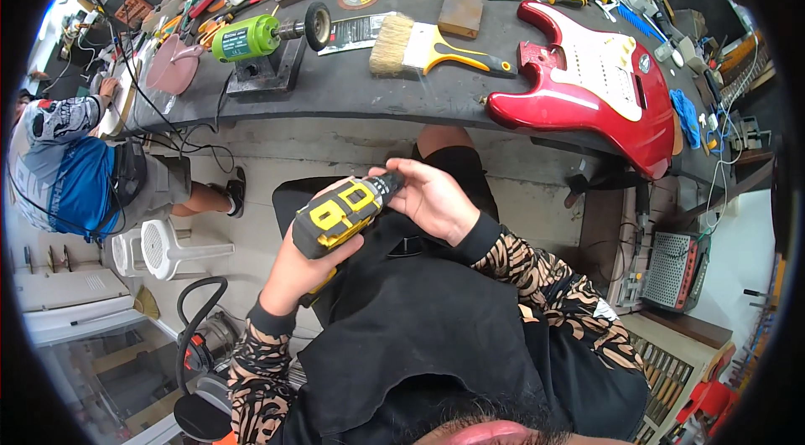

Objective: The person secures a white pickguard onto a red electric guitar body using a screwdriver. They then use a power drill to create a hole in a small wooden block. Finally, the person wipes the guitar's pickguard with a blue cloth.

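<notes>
A yellow and black cordless drill (340, 214) is held over my lap, its chuck (387, 185) pointing up and to the right. My left hand (295, 271) is wrapped round the drill's grip, most of which is hidden behind its body. Around the chuck at the front, my right hand (432, 200) has its fingers and thumb closed; whether a bit sits in there I cannot tell. Beyond the hands, a glossy red electric guitar body (599, 139) with a white pickguard lies at the bench's right front. A wide paintbrush (432, 51) lies beside it.
The dark workbench (335, 97) curves across in front of me. On it stand a green bench grinder (251, 41), a pink bowl (173, 64), a wooden block (460, 12) and many hand tools. Another person (71, 160) works at left, near white stools (168, 248).
</notes>
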`<state>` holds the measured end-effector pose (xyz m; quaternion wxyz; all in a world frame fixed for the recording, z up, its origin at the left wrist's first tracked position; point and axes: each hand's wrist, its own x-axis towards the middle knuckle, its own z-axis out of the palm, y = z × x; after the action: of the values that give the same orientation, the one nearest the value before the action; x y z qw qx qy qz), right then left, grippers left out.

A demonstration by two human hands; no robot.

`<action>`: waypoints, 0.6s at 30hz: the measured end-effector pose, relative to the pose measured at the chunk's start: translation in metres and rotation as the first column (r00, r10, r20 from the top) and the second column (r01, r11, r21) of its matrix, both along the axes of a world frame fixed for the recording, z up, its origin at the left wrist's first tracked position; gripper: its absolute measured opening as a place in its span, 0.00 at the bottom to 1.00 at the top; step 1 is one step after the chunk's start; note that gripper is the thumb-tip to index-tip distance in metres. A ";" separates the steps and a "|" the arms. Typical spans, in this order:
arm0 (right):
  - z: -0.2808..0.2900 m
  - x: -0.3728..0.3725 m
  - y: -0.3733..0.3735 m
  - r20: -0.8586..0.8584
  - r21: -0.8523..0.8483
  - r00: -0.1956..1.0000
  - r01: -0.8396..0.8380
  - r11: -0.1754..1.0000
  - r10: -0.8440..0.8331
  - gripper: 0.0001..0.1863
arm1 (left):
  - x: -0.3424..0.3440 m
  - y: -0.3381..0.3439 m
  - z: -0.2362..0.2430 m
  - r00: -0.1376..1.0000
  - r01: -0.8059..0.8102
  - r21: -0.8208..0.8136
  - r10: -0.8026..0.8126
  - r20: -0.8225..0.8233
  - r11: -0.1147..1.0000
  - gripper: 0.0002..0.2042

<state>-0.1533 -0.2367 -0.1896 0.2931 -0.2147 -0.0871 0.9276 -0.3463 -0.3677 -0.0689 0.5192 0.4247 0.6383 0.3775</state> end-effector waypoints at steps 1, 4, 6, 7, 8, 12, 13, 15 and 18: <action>-0.004 0.000 -0.003 0.022 -0.030 0.999 -0.037 0.999 0.038 0.13 | -0.002 -0.001 0.005 0.999 0.024 -0.033 -0.025 -0.020 0.999 0.34; -0.025 -0.004 -0.016 0.084 -0.065 0.994 -0.067 0.996 0.072 0.12 | -0.009 0.000 0.009 0.979 0.170 0.040 -0.164 -0.121 0.985 0.34; -0.033 -0.001 -0.020 0.064 -0.028 0.996 -0.064 0.998 0.066 0.12 | -0.010 0.000 0.022 0.963 0.199 0.021 -0.191 -0.188 0.980 0.33; -0.028 0.003 -0.020 0.071 0.000 0.996 -0.062 0.998 0.062 0.12 | -0.012 0.000 0.027 0.958 0.214 0.024 -0.205 -0.198 0.977 0.32; -0.025 0.007 -0.021 0.077 0.028 0.995 -0.060 0.998 0.057 0.11 | -0.011 0.001 0.034 0.953 0.230 0.026 -0.219 -0.210 0.973 0.32; -0.014 0.038 -0.019 0.244 0.191 0.968 -0.115 0.975 0.066 0.12 | -0.004 0.013 0.084 0.872 0.354 0.240 -0.226 -0.435 0.904 0.34; -0.017 0.048 -0.022 0.266 0.193 0.963 -0.109 0.975 0.054 0.14 | 0.001 0.025 0.101 0.843 0.410 0.325 -0.219 -0.491 0.852 0.35; -0.019 0.073 -0.028 0.347 0.223 0.936 -0.137 0.965 0.052 0.15 | 0.007 0.061 0.137 0.718 0.597 0.471 -0.170 -0.675 0.650 0.36; -0.012 0.104 -0.038 0.435 0.305 0.900 -0.122 0.944 -0.024 0.14 | 0.032 0.127 0.187 0.617 0.751 0.522 -0.147 -0.773 0.403 0.37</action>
<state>-0.0494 -0.2751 -0.2012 0.2740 -0.3618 -0.3071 0.8365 -0.3147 -0.2404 0.1177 0.1055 0.8768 0.3638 0.2961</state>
